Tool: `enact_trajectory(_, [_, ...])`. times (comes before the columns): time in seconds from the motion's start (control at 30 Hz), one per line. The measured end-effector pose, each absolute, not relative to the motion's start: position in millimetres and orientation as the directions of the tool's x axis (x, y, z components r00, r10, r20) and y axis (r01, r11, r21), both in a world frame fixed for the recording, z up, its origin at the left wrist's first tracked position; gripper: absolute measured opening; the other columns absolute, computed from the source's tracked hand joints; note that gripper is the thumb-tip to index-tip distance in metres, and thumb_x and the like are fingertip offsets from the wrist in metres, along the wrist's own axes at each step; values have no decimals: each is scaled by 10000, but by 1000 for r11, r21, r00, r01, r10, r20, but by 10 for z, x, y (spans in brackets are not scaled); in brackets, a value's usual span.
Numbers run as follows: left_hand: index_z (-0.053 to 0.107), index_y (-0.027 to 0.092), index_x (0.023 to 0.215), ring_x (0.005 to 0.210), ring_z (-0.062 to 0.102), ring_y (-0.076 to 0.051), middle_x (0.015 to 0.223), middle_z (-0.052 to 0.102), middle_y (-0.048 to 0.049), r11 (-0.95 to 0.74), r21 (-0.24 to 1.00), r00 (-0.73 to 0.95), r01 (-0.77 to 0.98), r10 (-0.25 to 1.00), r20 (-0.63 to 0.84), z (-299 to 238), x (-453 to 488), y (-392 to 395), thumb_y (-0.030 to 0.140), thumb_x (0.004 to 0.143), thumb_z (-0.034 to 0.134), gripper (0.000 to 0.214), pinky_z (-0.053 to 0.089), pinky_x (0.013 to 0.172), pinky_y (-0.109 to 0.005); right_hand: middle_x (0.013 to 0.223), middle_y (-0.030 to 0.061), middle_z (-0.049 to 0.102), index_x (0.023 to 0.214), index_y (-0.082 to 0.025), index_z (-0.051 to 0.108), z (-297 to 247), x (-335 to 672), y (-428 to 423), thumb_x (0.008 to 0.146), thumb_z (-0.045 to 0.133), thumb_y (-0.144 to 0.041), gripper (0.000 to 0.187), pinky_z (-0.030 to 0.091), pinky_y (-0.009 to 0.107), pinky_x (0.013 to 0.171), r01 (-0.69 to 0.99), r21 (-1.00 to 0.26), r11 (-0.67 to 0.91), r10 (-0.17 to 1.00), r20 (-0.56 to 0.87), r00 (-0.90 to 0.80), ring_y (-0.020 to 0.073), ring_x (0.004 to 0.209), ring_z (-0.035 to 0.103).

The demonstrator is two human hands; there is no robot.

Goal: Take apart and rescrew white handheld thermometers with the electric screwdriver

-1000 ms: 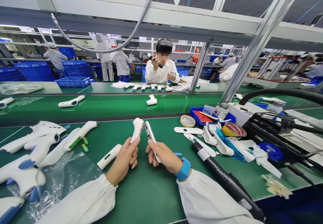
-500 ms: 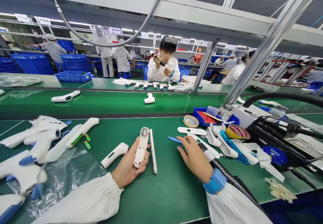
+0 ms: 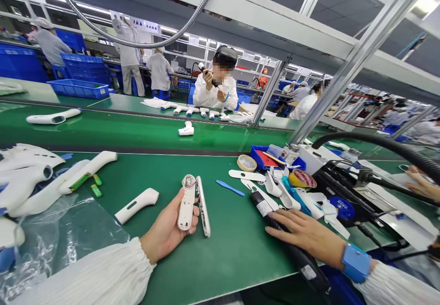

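Note:
My left hand is closed around an opened white thermometer housing, its hollow side facing up and a thin reddish wire at its top. A second narrow white part leans beside it, touching or close to my fingers. My right hand lies with outstretched fingers across a black electric screwdriver on the bench; its thumb is mostly hidden. Left of the screwdriver's tip rests a blue plastic pry stick. A white handle shell sits left of my left hand.
White thermometer bodies, green batteries and a clear plastic bag occupy the left. At right are a tape roll, a blue tray, loose white shells and black equipment. A co-worker sits across the conveyor.
My right hand has moved right and down from beside the blue pry stick onto the screwdriver. My left hand still holds the housing. The view has shifted and tilted.

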State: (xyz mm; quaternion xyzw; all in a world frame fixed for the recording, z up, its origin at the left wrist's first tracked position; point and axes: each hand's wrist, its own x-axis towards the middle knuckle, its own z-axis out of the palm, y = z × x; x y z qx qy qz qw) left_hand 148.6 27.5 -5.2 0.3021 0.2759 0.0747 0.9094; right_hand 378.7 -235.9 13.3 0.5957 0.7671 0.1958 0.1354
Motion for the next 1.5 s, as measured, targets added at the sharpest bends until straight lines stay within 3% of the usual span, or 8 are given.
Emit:
enact_trajectory(0.17, [534, 115, 847, 430, 463, -84, 603, 534, -22, 839, 544, 827, -11, 313, -466, -56, 1503, 162, 446, 886, 342, 384, 367, 380, -194, 1153, 83, 574, 1050, -254, 565, 106, 3610, -2117, 859, 345, -73, 343, 471, 389, 823, 941, 235, 243, 929, 222, -295, 225, 1104, 507])
enact_trajectory(0.3, [524, 133, 793, 363, 374, -64, 532, 472, 14, 855, 516, 844, -50, 313, -436, -91, 1503, 149, 460, 882, 337, 388, 262, 330, -179, 1147, 90, 540, 1177, -325, 463, 255, 3194, -1886, 795, 569, -232, 408, 420, 472, 890, 938, -344, 37, 704, 675, 220, 265, 1082, 512])
enact_trajectory(0.4, [528, 134, 801, 360, 368, -63, 524, 465, 18, 855, 515, 847, -56, 314, -429, -115, 1504, 150, 471, 881, 329, 400, 253, 332, -179, 1058, 96, 565, 1365, -331, 202, 471, 2800, -1549, 825, 503, -448, 629, 396, 524, 899, 628, -719, 297, 390, 692, 607, 271, 1041, 528])
enact_trajectory(0.5, [532, 134, 822, 368, 372, -65, 532, 466, 17, 855, 516, 858, -54, 304, -414, -136, 1499, 152, 486, 878, 319, 415, 263, 342, -181, 857, 7, 533, 1241, -348, 384, 682, 2503, -1132, 843, 453, -486, 427, 451, 427, 824, 456, -704, 545, 160, 621, 767, 184, 795, 573])
enact_trajectory(0.63, [517, 146, 779, 393, 400, -75, 559, 485, 4, 860, 506, 879, -67, 290, -378, -149, 1498, 153, 483, 880, 311, 408, 286, 360, -190, 671, -13, 502, 1080, -256, 484, 802, 2328, -696, 833, 159, -647, 565, 467, 332, 582, 257, -688, 679, 267, 557, 786, 150, 566, 523])
enact_trajectory(0.8, [507, 146, 732, 408, 428, -82, 571, 497, -3, 872, 484, 887, -68, 275, -371, -137, 1498, 156, 478, 881, 312, 413, 315, 382, -200, 524, -40, 477, 942, -219, 486, 726, 2255, -417, 774, 217, -702, 578, 379, 253, 418, 256, -648, 717, 293, 615, 732, 129, 407, 445])
enact_trajectory(1.07, [520, 146, 723, 404, 446, -91, 564, 507, -8, 888, 453, 891, -75, 264, -370, -126, 1491, 157, 468, 890, 287, 431, 318, 386, -208, 518, -22, 459, 953, -223, 455, 543, 2249, -300, 776, 85, -698, 628, 387, 281, 401, 276, -723, 633, 345, 583, 736, 146, 390, 453])
enact_trajectory(1.5, [505, 167, 770, 411, 400, -83, 573, 468, 10, 902, 427, 916, -69, 227, -332, -124, 1489, 163, 465, 891, 292, 385, 298, 390, -204, 563, -19, 511, 912, -206, 490, 452, 2262, -285, 769, 208, -710, 595, 410, 258, 424, 161, -642, 750, 362, 601, 713, 125, 429, 477])
